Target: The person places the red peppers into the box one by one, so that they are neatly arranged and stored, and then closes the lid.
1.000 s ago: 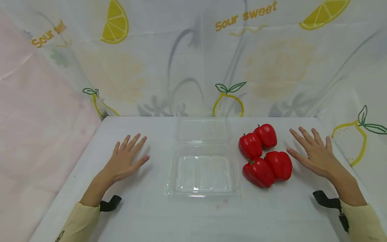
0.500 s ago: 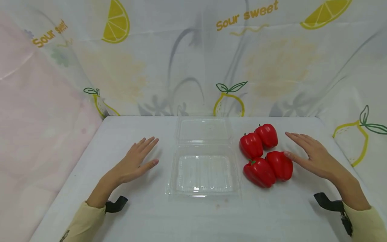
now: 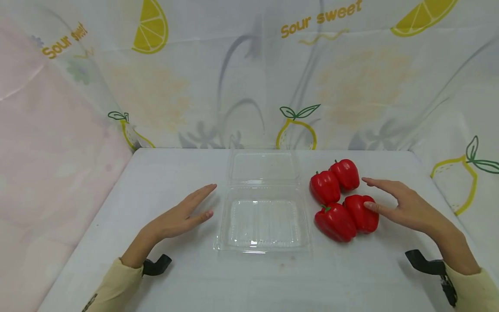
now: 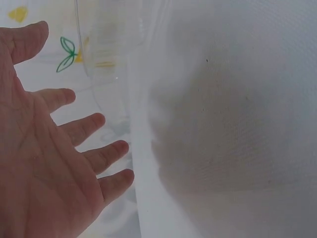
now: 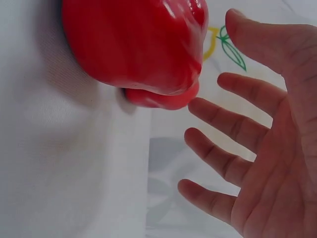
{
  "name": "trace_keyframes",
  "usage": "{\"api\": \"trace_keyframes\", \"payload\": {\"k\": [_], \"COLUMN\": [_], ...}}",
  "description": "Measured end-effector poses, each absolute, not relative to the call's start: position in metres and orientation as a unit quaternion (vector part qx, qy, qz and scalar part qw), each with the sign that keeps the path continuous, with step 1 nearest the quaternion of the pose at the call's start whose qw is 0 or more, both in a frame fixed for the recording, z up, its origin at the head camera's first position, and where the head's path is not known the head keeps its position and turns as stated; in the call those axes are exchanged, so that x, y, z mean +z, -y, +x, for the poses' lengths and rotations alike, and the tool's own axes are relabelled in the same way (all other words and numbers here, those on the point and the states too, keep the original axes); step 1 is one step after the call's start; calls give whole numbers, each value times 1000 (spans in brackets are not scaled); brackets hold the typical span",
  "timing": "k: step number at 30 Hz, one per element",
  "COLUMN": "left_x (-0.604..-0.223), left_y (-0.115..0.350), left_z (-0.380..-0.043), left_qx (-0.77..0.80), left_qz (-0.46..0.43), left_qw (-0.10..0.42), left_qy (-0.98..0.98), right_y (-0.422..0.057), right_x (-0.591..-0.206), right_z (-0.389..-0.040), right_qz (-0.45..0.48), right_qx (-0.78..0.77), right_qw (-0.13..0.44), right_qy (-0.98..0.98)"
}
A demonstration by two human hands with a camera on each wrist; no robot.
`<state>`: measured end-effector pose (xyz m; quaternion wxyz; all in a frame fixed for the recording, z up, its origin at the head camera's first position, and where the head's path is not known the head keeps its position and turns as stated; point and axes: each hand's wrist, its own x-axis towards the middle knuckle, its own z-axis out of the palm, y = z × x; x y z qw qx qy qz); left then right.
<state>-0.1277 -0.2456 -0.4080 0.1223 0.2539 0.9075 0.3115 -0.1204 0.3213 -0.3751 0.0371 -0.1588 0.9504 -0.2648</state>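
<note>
A clear plastic clamshell box (image 3: 263, 251) lies in the middle of the table with its lid (image 3: 264, 167) folded back toward the wall. Several red bell peppers sit in a cluster to its right, among them a front pepper (image 3: 335, 222) and a right-hand pepper (image 3: 361, 213). My left hand (image 3: 177, 216) hovers just left of the box, fingers extended, holding nothing. On the other side, my right hand (image 3: 405, 203) is beside the right-hand pepper, its thumb overlapping that pepper in the head view. In the right wrist view the fingers are spread, apart from the large pepper (image 5: 133, 44).
A white cloth covers the table (image 3: 249, 286). Behind it hangs a lemon-print curtain (image 3: 249, 78), with a pink cloth (image 3: 46, 173) at the left. Black wrist mounts (image 3: 157, 264) jut out under both forearms.
Both hands have moved inward: the left toward the box, the right toward the peppers. They have turned from palms down to more sideways. Box and peppers stay put.
</note>
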Motion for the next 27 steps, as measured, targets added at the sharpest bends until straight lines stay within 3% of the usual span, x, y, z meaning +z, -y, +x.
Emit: {"api": "trace_keyframes", "payload": {"k": [6,16,27], "left_x": [-409,-413,-418], "left_y": [241,235,233], "left_z": [-127,-125,-124], "left_qx": [327,338,340], "left_qz": [258,256,261], "left_qw": [139,157,161], "left_qy": [-899,-892,-889], "right_y": [-322,-321,-320], "right_x": [-378,-380,-384], "right_z": [-117,-115,-113], "right_qz": [-196,-201,-223], "right_qx": [-279,-290,-302], "right_qw": [11,34,18], "right_qy": [-940,-935,-927]}}
